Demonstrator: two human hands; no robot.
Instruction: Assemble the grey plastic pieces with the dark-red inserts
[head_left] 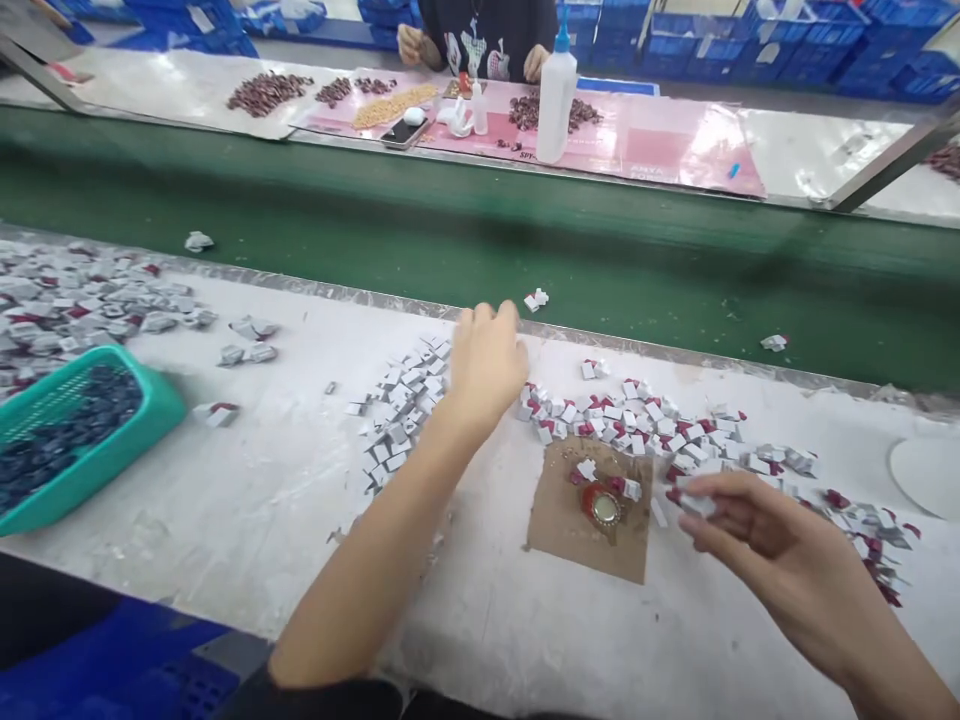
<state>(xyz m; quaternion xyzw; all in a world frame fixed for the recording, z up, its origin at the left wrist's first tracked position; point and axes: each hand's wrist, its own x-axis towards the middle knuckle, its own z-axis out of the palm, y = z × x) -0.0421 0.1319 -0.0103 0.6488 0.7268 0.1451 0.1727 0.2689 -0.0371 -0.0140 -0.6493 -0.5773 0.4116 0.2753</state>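
A small gray-and-maroon piece point(699, 504) is pinched in the right hand point(795, 565), just right of a cardboard square point(562, 540). The left hand point(487, 365) is bent near the worktable point(502, 620)'s far edge, any grip hidden.

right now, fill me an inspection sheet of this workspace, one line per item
Surface: white worktable, scuffed and marked.
Job's things: grey-and-red pieces strewn around the far edge of a brown sheet; pale grey pieces clustered to its left.
Clutter: loose pieces on the green strip; teal basket of dark parts.
Hands: left hand between the clusters, grip unclear; right hand pinches a small piece.
Cables: nothing seen.
Surroundings: co-worker opposite, blue bins behind.
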